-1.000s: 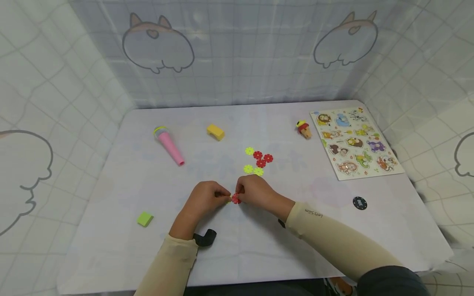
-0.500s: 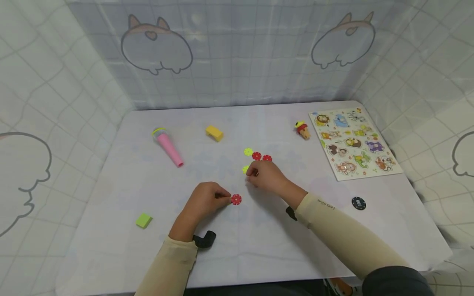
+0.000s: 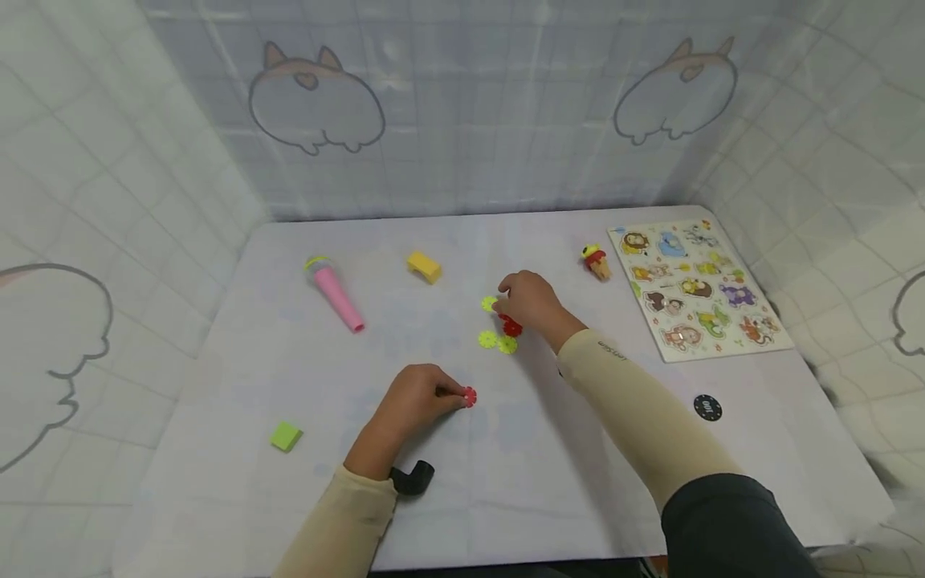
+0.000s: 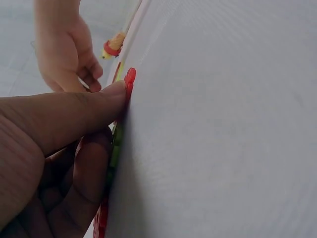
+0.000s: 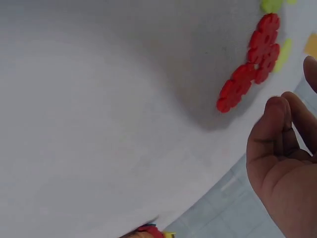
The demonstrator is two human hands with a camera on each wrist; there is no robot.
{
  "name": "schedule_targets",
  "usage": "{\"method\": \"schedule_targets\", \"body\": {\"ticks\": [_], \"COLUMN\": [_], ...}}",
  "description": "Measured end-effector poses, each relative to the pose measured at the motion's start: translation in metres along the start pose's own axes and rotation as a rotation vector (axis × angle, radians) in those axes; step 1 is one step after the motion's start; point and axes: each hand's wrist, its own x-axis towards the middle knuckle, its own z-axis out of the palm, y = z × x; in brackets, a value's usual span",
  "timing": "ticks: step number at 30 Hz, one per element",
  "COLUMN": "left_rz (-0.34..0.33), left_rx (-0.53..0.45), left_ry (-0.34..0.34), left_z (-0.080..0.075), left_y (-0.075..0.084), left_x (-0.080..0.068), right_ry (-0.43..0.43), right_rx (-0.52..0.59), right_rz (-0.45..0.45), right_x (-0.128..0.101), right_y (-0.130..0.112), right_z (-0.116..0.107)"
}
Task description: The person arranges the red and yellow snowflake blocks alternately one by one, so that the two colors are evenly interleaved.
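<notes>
My left hand (image 3: 419,401) pinches a red flower-shaped plastic disc (image 3: 470,396) between thumb and finger, low at the table's middle. In the left wrist view the red disc (image 4: 130,78) shows edge-on past the thumb tip, with a green disc (image 4: 116,148) and another red disc (image 4: 100,220) in line below it. My right hand (image 3: 531,301) is over the group of loose discs, its fingers loosely bent and holding nothing. Several red discs (image 5: 235,88) lie together beside that hand in the right wrist view. Yellow-green discs (image 3: 487,339) lie at its left, and the hand partly hides the group.
Behind on the left are a pink toy microphone (image 3: 338,297) and a yellow block (image 3: 424,266). A green block (image 3: 286,437) lies front left. To the right are a small ice-cream-cone-like toy (image 3: 596,262), an animal picture board (image 3: 697,289) and a black round chip (image 3: 707,407).
My right hand let go at the left hand's disc and moved up and away to the loose discs. The left hand kept its pinch on the red disc, almost in place.
</notes>
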Motion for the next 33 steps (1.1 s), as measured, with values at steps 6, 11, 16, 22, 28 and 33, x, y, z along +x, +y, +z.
{"method": "schedule_targets", "body": {"ticks": [6,11,16,22,28,33], "left_rz": [0.017,0.013,-0.001,-0.010,-0.001,0.003], "left_rx": [-0.001,0.013,0.032,0.032,0.037,0.030], "left_ry": [-0.015,-0.012,-0.021,-0.013,0.004,0.010], "left_z": [0.006,0.006,0.003,0.000,-0.001,-0.001], "left_y": [0.003,0.007,0.009,0.008,0.006,0.004], "left_x": [0.000,0.000,-0.001,-0.002,-0.002,-0.002], "right_ry": [-0.008,-0.005,0.000,0.029,0.061,0.012], "right_rx": [-0.137,-0.147,-0.124,-0.068,0.136,0.343], "right_rz": [-0.041,-0.042,-0.073,-0.111,-0.153,-0.139], "right_x": [0.009,0.010,0.009,0.005,-0.014,-0.041], "right_y": [0.002,0.002,-0.004,-0.011,-0.003,0.010], "right_z": [0.010,0.012,0.012,0.010,-0.002,-0.009]}}
